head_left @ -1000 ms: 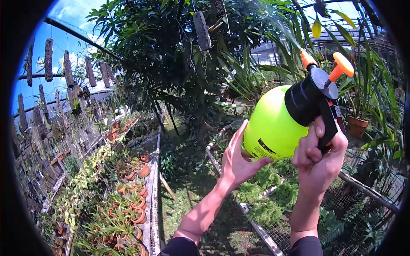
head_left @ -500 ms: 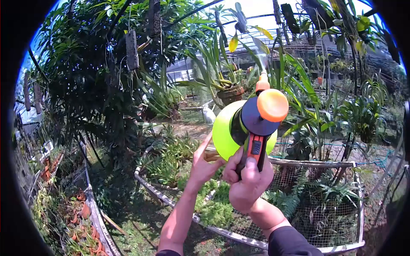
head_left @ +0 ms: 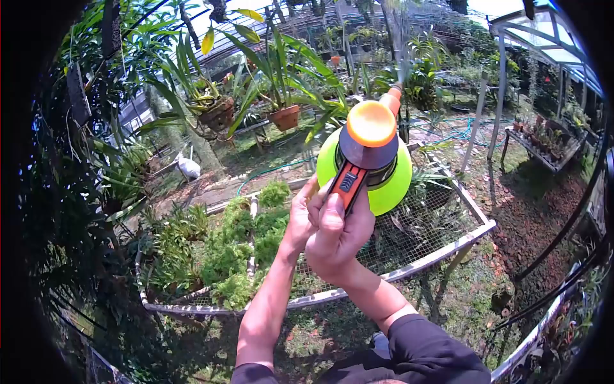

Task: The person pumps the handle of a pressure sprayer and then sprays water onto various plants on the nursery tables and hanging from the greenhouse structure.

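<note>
A yellow-green pump sprayer (head_left: pixel 391 192) with a dark collar, an orange pump knob and an orange nozzle is held up before me, tilted away. My right hand (head_left: pixel 342 238) is closed round its black and orange handle, thumb up by the trigger lock. My left hand (head_left: pixel 299 221) is against the left side of the bottle, its fingers partly hidden behind the sprayer and my right hand. A fine mist rises from the nozzle (head_left: pixel 394 94). Beyond it hang orchids in clay pots, one pot (head_left: pixel 284 118) just left of the sprayer and another pot (head_left: pixel 217 114) farther left.
Below my arms stands a low mesh-topped bench (head_left: pixel 396 272) with a pale frame and leafy green plants (head_left: pixel 233 256). A white bag (head_left: pixel 188 168) and a green hose (head_left: pixel 460 132) lie farther back. At right is a plant bench (head_left: pixel 543 150) beneath a roofed frame. Dark foliage fills the left.
My view has swung to the right and down, bringing the roofed frame in. The sprayer has turned with its nozzle more to the right. Both hands stay on it, now closer together.
</note>
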`<state>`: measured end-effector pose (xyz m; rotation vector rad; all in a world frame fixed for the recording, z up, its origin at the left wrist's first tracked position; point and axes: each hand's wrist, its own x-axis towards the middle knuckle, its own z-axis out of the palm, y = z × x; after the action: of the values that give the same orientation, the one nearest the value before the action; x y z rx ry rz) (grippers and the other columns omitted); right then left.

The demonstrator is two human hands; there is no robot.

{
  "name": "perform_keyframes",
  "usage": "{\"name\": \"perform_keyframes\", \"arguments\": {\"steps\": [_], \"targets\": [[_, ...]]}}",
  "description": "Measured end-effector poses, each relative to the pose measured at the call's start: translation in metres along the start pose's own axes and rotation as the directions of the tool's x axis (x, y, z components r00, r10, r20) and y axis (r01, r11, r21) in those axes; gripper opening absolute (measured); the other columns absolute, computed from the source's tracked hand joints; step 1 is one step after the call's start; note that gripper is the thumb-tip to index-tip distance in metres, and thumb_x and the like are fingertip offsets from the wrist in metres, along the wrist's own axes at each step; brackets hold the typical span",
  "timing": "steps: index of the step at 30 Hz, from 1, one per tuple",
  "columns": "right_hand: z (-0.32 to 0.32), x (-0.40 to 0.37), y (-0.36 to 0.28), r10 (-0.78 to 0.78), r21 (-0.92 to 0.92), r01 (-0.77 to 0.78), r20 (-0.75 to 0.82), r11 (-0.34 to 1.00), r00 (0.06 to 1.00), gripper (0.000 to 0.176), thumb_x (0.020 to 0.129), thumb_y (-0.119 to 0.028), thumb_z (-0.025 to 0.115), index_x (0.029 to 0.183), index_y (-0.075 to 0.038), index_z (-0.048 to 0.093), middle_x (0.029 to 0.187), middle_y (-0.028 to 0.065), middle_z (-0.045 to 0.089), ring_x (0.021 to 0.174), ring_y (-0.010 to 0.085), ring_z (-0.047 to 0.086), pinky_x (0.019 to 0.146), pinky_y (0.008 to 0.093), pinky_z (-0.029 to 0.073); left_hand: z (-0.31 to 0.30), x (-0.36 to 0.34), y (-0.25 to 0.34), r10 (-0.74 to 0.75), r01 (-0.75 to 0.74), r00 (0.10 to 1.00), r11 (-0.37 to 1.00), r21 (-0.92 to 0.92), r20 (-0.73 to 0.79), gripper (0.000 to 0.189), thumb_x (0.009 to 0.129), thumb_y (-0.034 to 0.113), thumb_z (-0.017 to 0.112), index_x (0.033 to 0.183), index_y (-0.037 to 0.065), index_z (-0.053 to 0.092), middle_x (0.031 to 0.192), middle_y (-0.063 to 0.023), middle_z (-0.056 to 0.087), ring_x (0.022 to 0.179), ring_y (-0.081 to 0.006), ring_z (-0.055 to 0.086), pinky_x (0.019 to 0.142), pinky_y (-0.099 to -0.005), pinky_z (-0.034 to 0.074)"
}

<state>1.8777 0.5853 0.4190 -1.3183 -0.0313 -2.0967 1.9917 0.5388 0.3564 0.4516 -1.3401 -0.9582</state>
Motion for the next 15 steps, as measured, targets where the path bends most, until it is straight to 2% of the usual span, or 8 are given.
{"name": "perform_keyframes", "arguments": {"steps": [1,4,7,8,11,13,14,15], "targets": [[-0.006,0.001,-0.005,-0.045,-0.125,0.044,-0.005,0.991,0.999,0.033,0.098,-0.023,0.043,0.11,0.007,0.048,0.067,0.0003,0.049,0.055,0.0041,0.042,0.051,0.0205,0.036,-0.002,0.002,-0.014,0.069,-0.068,0.99,0.998,-0.012,0.119,0.073,0.082,0.014,0.076,0.142,0.0,0.036,0.134,-0.0115,0.053,0.12,-0.0149,0.053,0.104,-0.0327,0.042],[-0.023,0.009,-0.01,-0.024,-0.194,0.013,-0.059,0.981,0.998,0.031,0.096,-0.014,0.043,0.117,0.008,0.046,0.068,0.0005,0.051,0.057,0.0045,0.044,0.053,0.0211,0.038,0.055,0.014,-0.021,-0.1,0.111,0.988,0.99,-0.085,0.119,0.071,0.083,0.015,0.075,0.141,0.001,0.038,0.133,-0.0107,0.054,0.12,-0.0154,0.053,0.104,-0.0316,0.042],[-0.047,0.031,-0.013,-0.073,-0.194,0.052,-0.103,0.98,0.992,0.027,0.097,-0.011,0.041,0.117,0.006,0.047,0.068,-0.0011,0.046,0.056,0.0031,0.039,0.049,0.0198,0.032,0.095,0.032,-0.02,-0.214,0.229,0.969,0.965,-0.131,0.121,0.068,0.084,0.017,0.075,0.14,0.001,0.039,0.133,-0.0095,0.054,0.121,-0.0159,0.053,0.104,-0.0305,0.041],[-0.055,0.043,-0.016,-0.075,-0.185,0.049,-0.136,0.982,0.988,0.024,0.097,-0.011,0.041,0.114,0.004,0.047,0.069,-0.0017,0.045,0.056,0.0028,0.037,0.049,0.0195,0.03,0.102,0.04,-0.029,-0.222,0.242,0.967,0.956,-0.165,0.128,0.068,0.084,0.017,0.074,0.14,0.002,0.04,0.133,-0.0088,0.054,0.12,-0.0161,0.053,0.104,-0.0302,0.041],[-0.083,0.082,-0.021,-0.124,-0.122,0.1,-0.209,0.987,0.97,0.013,0.099,-0.013,0.041,0.095,-0.003,0.048,0.07,-0.0033,0.042,0.056,0.0022,0.035,0.048,0.019,0.028,0.123,0.068,-0.058,-0.03,0.029,0.958,1.0,0.006,0.287,0.079,0.081,0.012,0.076,0.147,0.005,0.033,0.139,-0.0078,0.048,0.123,-0.0167,0.051,0.104,-0.0318,0.041],[-0.103,0.103,-0.023,-0.125,-0.169,0.081,-0.263,0.982,0.957,0.015,0.098,-0.015,0.043,0.09,-0.004,0.049,0.069,-0.0033,0.043,0.055,0.0026,0.036,0.047,0.0195,0.029,0.138,0.085,-0.085,-0.042,0.064,0.963,0.995,-0.074,0.267,0.085,0.079,0.012,0.078,0.148,0.004,0.03,0.144,-0.0097,0.043,0.125,-0.0178,0.049,0.105,-0.0326,0.041],[-0.112,0.113,-0.023,-0.144,-0.195,0.091,-0.275,0.977,0.951,0.016,0.098,-0.016,0.043,0.088,-0.004,0.049,0.067,-0.0034,0.043,0.053,0.0028,0.037,0.046,0.0198,0.03,0.146,0.092,-0.089,-0.166,0.157,0.957,0.986,0.057,0.237,0.087,0.079,0.012,0.078,0.149,0.004,0.027,0.147,-0.0112,0.039,0.126,-0.0184,0.049,0.105,-0.0333,0.042],[-0.121,0.123,-0.023,-0.162,-0.221,0.099,-0.286,0.97,0.945,0.017,0.098,-0.017,0.043,0.087,-0.005,0.049,0.066,-0.0034,0.043,0.052,0.003,0.037,0.045,0.02,0.03,0.156,0.096,-0.092,-0.172,0.151,0.95,0.984,0.099,0.261,0.087,0.08,0.011,0.076,0.15,0.003,0.025,0.148,-0.0129,0.038,0.127,-0.0202,0.049,0.104,-0.0335,0.043]]}}
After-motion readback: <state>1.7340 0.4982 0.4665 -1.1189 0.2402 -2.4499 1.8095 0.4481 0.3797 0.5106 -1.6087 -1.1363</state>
